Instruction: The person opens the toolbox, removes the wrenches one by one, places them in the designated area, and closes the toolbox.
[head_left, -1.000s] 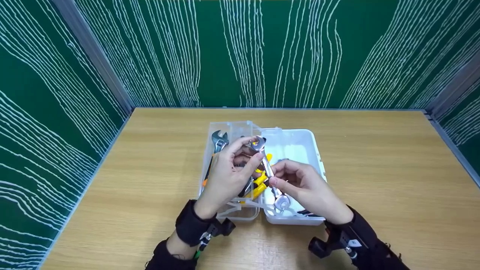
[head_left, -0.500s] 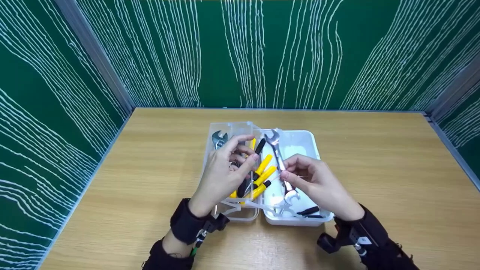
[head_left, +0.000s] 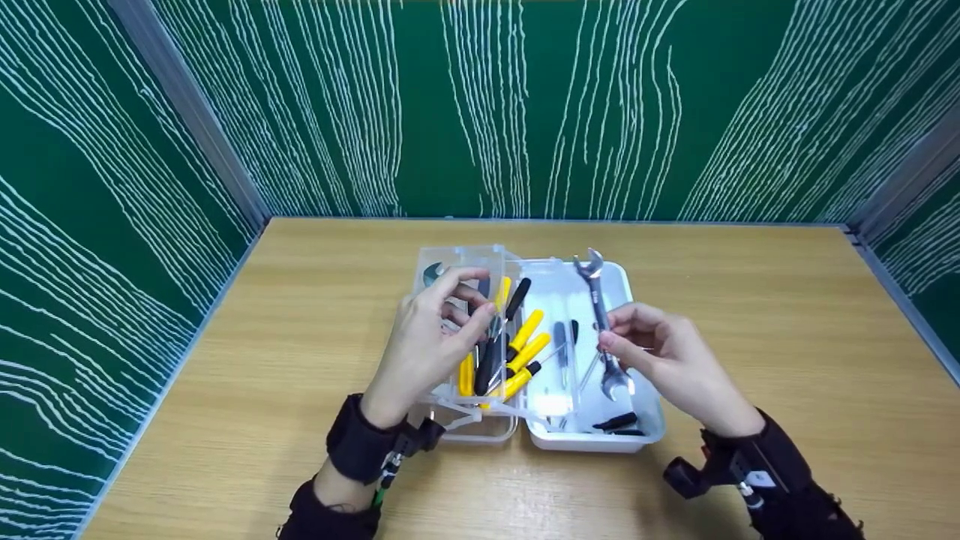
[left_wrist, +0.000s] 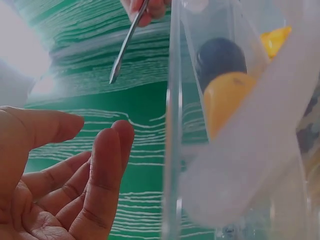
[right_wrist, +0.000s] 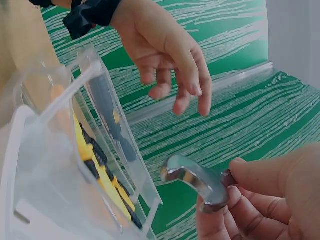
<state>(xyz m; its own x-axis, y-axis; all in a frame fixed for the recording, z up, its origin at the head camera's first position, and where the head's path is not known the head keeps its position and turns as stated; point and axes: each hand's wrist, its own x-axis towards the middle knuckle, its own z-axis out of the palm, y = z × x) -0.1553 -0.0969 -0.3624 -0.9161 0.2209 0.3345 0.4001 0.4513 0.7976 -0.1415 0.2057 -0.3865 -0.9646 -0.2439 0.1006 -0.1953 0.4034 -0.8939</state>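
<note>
A silver double open-ended wrench (head_left: 598, 304) is pinched near its lower half between the thumb and fingers of my right hand (head_left: 664, 352), raised over the right part of a toolbox. One wrench end (right_wrist: 200, 182) fills the middle of the right wrist view. My left hand (head_left: 439, 337) hovers over the toolbox's left part with fingers loosely bent and nothing between them. Under it, a clear tray (head_left: 459, 259) holds an adjustable wrench (head_left: 433, 273), mostly hidden by the hand. Several yellow-and-black screwdrivers (head_left: 529, 349) lie in the middle.
The toolbox's white right section (head_left: 649, 397) contains black-handled tools (head_left: 619, 421) and a thin dark tool (head_left: 561, 345). The box stands on a wooden table (head_left: 750, 315). Green panels (head_left: 570, 112) with white wavy lines rise behind and at the sides.
The wrench has left my left fingers and moved right in my right hand, turning more upright. My left hand has drifted slightly left, its fingers free.
</note>
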